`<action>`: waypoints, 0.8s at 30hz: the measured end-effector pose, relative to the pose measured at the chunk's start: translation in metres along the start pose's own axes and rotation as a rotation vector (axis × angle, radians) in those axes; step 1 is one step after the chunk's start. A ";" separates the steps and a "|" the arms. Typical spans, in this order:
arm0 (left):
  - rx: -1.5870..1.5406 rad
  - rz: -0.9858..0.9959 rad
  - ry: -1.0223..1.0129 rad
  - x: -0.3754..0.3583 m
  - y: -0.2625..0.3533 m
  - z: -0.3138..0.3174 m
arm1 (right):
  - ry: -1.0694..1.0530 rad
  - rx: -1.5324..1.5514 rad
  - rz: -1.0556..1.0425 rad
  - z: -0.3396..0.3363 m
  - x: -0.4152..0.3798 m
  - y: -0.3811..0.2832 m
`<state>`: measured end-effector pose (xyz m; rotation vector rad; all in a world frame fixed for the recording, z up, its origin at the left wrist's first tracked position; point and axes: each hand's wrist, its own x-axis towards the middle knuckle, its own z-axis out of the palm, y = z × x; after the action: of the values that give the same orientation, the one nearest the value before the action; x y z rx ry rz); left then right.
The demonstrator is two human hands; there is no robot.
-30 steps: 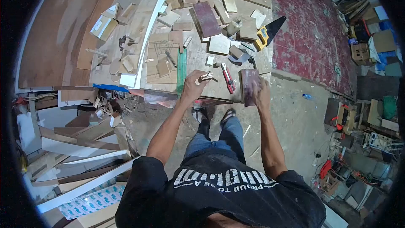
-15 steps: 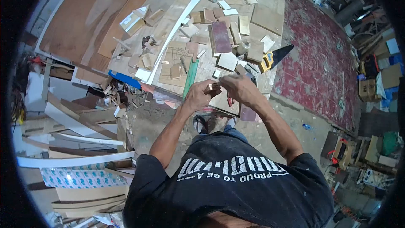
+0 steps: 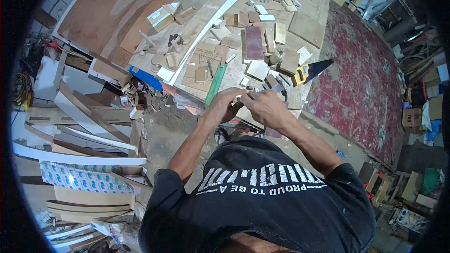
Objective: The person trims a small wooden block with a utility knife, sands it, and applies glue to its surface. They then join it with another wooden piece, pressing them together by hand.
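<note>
At the near edge of the workbench, my left hand (image 3: 221,107) is closed, fingers curled around a small wooden piece (image 3: 238,98) that shows only as a pale end. Close against it, my right hand (image 3: 266,108) has its fingers bent together at the same piece. The hands hide most of what lies between them. Left of them a green ruler (image 3: 216,84) lies on the bench beside a pencil-like stick (image 3: 210,69) and a small wooden block (image 3: 200,75). A white square block (image 3: 257,69) sits just beyond my right hand.
A handsaw with a yellow handle (image 3: 302,73) juts over the bench's right side. Many wood offcuts and a maroon block (image 3: 254,43) crowd the benchtop (image 3: 307,7). Curved strips (image 3: 79,159) are stacked at left. A red worn floor panel (image 3: 354,84) lies at right.
My hands have drawn closer together over the small wooden piece, which is now more covered. The camera view has shifted, so the bench appears farther right.
</note>
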<state>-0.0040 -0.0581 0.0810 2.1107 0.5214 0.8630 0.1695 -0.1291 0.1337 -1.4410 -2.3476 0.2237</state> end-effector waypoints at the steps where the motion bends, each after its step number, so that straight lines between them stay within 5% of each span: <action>1: 0.001 0.002 -0.008 0.000 0.000 -0.001 | -0.001 -0.027 0.012 -0.005 0.005 -0.002; 3: 0.048 -0.189 0.015 0.001 0.001 -0.007 | 0.130 0.417 0.218 -0.004 0.017 0.016; 4: 0.007 -0.096 0.051 0.001 0.002 -0.010 | -0.062 1.018 0.496 -0.001 0.014 0.027; 5: 0.009 -0.100 0.046 -0.001 0.000 -0.011 | -0.090 1.205 0.610 0.006 0.008 0.029; 7: -0.200 -0.080 0.110 -0.004 -0.005 -0.008 | 0.296 0.587 0.207 0.003 -0.004 0.011; 8: -0.204 -0.089 0.114 -0.008 -0.007 -0.010 | 0.348 0.375 0.200 -0.003 -0.012 0.003; 11: -0.454 -0.343 0.202 -0.016 -0.011 -0.017 | 0.500 0.579 0.325 -0.025 -0.019 -0.010; 16: -0.187 0.020 0.092 -0.005 -0.012 -0.024 | 0.374 0.592 0.242 -0.016 -0.006 -0.018; 24: -0.250 -0.011 0.077 -0.009 -0.016 -0.028 | 0.424 0.408 0.152 0.003 0.012 -0.031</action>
<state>-0.0317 -0.0388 0.0779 1.8521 0.4399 0.9546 0.1382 -0.1324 0.1441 -1.3100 -1.7368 0.3724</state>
